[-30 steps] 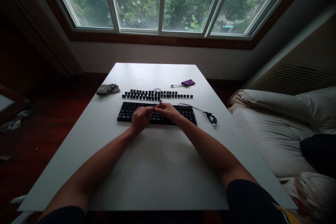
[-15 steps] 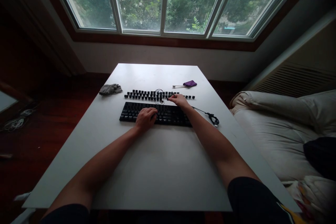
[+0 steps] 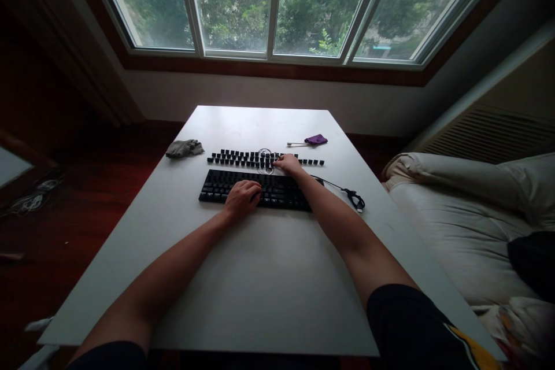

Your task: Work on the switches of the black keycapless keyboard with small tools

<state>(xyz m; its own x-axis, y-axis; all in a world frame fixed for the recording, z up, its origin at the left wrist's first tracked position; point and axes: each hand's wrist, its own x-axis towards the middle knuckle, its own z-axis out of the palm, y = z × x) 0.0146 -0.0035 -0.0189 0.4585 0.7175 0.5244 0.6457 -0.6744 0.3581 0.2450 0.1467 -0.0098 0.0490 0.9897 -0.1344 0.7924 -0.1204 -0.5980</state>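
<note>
A black keyboard point(image 3: 217, 186) lies across the middle of the white table point(image 3: 260, 283). My left hand point(image 3: 241, 198) rests on its keys with the fingers curled under. Beyond the keyboard run rows of loose black keycaps point(image 3: 236, 157). My right hand point(image 3: 288, 163) reaches to those rows near a thin wire tool point(image 3: 264, 159), its fingers pinched together at the keycaps; what they hold is too small to make out.
A grey rag point(image 3: 184, 148) lies at the far left of the table, a purple cloth point(image 3: 316, 139) with a small stick at the far right. The keyboard's cable and plug point(image 3: 356, 199) trail to the right. A pale sofa point(image 3: 468, 208) stands beside the table.
My right hand left the keyboard, went up to the keycap rows and has shifted a little left along them. My left hand stayed on the keys.
</note>
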